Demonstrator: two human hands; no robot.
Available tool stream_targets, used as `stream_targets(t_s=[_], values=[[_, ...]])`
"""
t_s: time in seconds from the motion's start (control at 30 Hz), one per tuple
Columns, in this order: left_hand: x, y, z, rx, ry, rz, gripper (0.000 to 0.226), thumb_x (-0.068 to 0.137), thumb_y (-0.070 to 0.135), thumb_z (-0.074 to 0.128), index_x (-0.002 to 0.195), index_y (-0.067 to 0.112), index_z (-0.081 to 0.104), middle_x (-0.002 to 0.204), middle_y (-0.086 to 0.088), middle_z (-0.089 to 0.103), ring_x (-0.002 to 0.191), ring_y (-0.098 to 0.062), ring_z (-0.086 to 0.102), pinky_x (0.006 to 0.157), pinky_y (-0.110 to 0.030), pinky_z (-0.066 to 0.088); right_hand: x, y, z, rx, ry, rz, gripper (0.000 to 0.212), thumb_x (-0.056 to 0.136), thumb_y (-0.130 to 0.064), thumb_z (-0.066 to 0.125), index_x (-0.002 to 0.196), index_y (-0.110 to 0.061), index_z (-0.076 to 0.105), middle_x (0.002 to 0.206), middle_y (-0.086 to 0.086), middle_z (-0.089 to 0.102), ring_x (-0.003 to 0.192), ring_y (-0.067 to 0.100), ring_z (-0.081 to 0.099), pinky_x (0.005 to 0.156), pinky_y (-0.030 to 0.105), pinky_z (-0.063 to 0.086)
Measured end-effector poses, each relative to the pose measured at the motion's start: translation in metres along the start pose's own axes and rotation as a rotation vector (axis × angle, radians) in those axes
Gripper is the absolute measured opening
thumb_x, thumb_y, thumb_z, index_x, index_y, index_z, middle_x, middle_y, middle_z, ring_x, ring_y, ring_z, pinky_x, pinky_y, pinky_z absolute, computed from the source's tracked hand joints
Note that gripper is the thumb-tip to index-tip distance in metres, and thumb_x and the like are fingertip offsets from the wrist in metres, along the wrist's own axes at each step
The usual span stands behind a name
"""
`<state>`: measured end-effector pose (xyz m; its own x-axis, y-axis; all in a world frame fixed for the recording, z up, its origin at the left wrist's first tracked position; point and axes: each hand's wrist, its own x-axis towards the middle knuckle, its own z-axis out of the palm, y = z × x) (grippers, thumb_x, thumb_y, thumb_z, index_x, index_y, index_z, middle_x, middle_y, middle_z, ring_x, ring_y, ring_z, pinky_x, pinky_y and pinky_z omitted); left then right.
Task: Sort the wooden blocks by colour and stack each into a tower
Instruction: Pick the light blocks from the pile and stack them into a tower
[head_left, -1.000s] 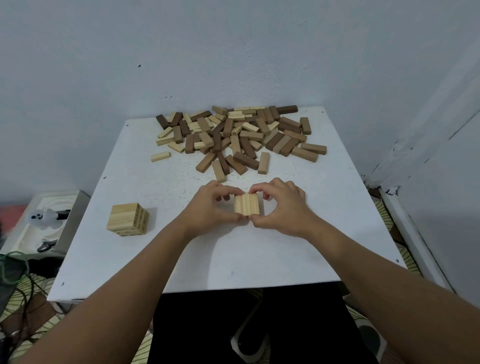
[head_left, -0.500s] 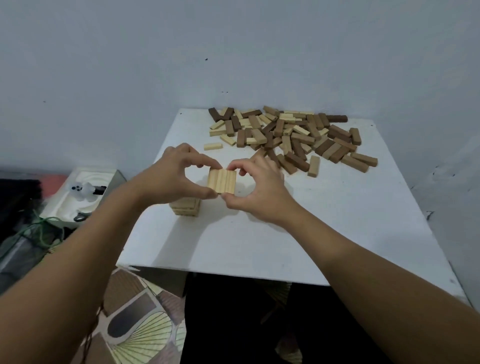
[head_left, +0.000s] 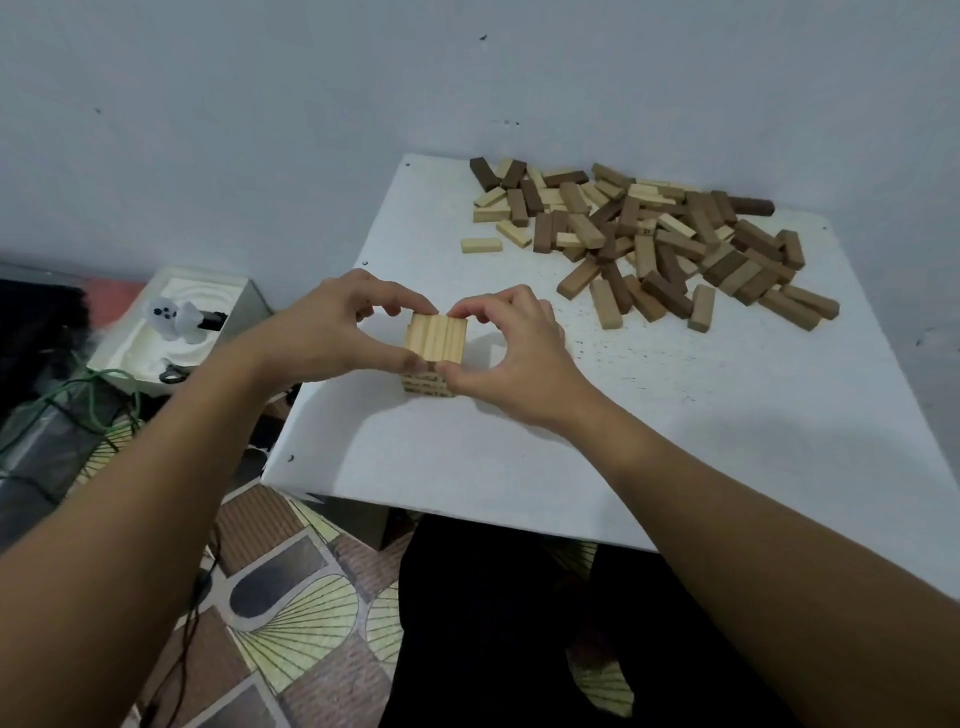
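Block layer (head_left: 435, 338) now over tower (head_left: 426, 383), between hands (head_left: 415, 343).

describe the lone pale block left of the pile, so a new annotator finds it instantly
Start at the white table and find the heap of mixed blocks at its far side by the wall. Just off the heap's left edge one pale block lies flat on bare tabletop. Unlike its neighbours, it touches no other block.

Both hands, left hand (head_left: 332, 325) and right hand (head_left: 511, 353), pinch a layer of pale blocks (head_left: 435, 338) atop the pale tower (head_left: 427, 383) on the white table (head_left: 675, 415), mixed block pile (head_left: 649, 239) at two o'clock.
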<state>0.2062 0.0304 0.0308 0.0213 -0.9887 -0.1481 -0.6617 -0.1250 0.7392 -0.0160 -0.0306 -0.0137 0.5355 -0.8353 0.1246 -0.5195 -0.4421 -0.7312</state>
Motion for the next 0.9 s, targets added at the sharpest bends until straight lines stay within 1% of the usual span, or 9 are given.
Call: stream_targets(t_s=[0.07,0.23,0.37,0.47,0.57,0.67,0.8,0.87,0.9], values=[[0.0,-0.004,0.001,-0.016,-0.01,-0.008,0.05,0.073,0.033,0.092,0.114,0.053,0.071,0.116,0.011,0.056,0.11,0.001,0.051,0.086,-0.012,0.036,-0.001,0.0,0.001,0.011,-0.003,0.007,0.052,0.075,-0.049,0.082,0.123,-0.044,0.062,0.116,-0.015,0.043,0.117,0.008,0.036,0.11,0.041,0.035],[0.002,-0.008,0.002,-0.028,-0.03,-0.012,0.05,0.074,0.034,0.091,0.115,0.053,0.071,0.119,0.011,0.056,0.113,-0.001,0.05,0.089,-0.016,0.038,-0.002,0.001,0.004,0.029,-0.021,0.017,0.054,0.075,-0.052,0.079,0.125,-0.043,0.061,0.117,-0.013,0.043,0.122,0.01,0.037,0.11,0.044,0.037],[0.004,-0.012,0.003,-0.053,-0.037,-0.028,0.052,0.073,0.034,0.092,0.114,0.057,0.07,0.12,0.012,0.055,0.116,-0.008,0.05,0.1,-0.031,0.041,-0.001,0.001,0.006,0.036,-0.039,0.03,0.057,0.07,-0.059,0.073,0.124,-0.045,0.06,0.116,-0.014,0.043,0.119,0.008,0.039,0.109,0.045,0.038],[0.004,-0.015,0.003,-0.051,-0.048,-0.031,0.053,0.073,0.036,0.092,0.114,0.058,0.069,0.122,0.011,0.056,0.119,-0.012,0.051,0.106,-0.036,0.043,0.001,0.001,0.006,0.05,-0.054,0.035,0.057,0.069,-0.06,0.073,0.123,-0.046,0.06,0.115,-0.016,0.042,0.119,0.006,0.04,0.11,0.046,0.038],[0.003,-0.015,0.0,-0.049,-0.068,-0.039,0.059,0.071,0.04,0.092,0.12,0.059,0.067,0.125,0.012,0.057,0.124,-0.015,0.05,0.108,-0.039,0.043,0.001,0.002,0.005,0.049,-0.074,0.032,0.06,0.067,-0.066,0.071,0.123,-0.047,0.058,0.116,-0.018,0.042,0.119,0.004,0.04,0.109,0.046,0.039],[-0.001,-0.017,-0.002,-0.067,-0.09,-0.055,0.069,0.068,0.043,0.091,0.127,0.062,0.061,0.13,0.015,0.058,0.126,-0.013,0.048,0.103,-0.037,0.042,-0.002,0.004,0.006,0.051,-0.089,0.025,0.066,0.066,-0.071,0.072,0.126,-0.049,0.056,0.119,-0.017,0.043,0.12,0.004,0.041,0.109,0.046,0.04],[-0.005,-0.022,-0.005,-0.142,-0.097,-0.084,0.076,0.062,0.041,0.096,0.128,0.057,0.063,0.129,0.014,0.059,0.122,-0.008,0.048,0.096,-0.027,0.041,-0.006,0.008,0.005,0.079,-0.092,0.034,0.073,0.068,-0.067,0.077,0.133,-0.05,0.05,0.12,-0.017,0.042,0.12,0.003,0.041,0.11,0.046,0.04],[-0.006,-0.025,-0.005,-0.149,-0.11,-0.1,0.078,0.056,0.046,0.099,0.125,0.057,0.065,0.129,0.014,0.059,0.122,-0.007,0.048,0.097,-0.029,0.041,-0.007,0.01,0.005,0.094,-0.091,0.047,0.073,0.069,-0.064,0.079,0.134,-0.049,0.049,0.121,-0.018,0.042,0.12,0.001,0.041,0.11,0.046,0.04],[-0.006,-0.026,-0.004,-0.149,-0.118,-0.101,0.076,0.054,0.051,0.096,0.124,0.057,0.066,0.129,0.015,0.059,0.122,-0.007,0.048,0.098,-0.032,0.042,-0.007,0.01,0.004,0.103,-0.093,0.054,0.072,0.07,-0.062,0.081,0.134,-0.049,0.05,0.12,-0.019,0.042,0.12,0.001,0.041,0.11,0.046,0.04]])
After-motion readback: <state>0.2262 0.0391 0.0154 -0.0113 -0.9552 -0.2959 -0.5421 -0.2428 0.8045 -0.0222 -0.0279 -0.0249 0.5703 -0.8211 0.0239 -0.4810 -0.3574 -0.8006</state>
